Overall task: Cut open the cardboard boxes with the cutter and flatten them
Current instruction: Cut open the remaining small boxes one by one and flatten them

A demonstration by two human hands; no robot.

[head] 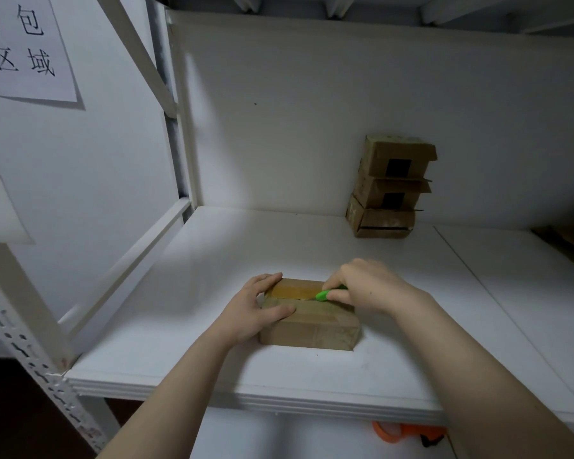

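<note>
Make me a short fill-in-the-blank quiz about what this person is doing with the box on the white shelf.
1. The right hand holds a cutter coloured ____.
2. The left hand rests on the ____ end of the box being cut.
3. The cutter meets the shiny strip of ____ along the top of the box.
4. Farther back stands a stack of ____ more boxes.
Missing words: green; left; tape; three.

White shelf point(186, 329) with taped box point(312, 329) and stacked boxes point(390, 187).
</note>
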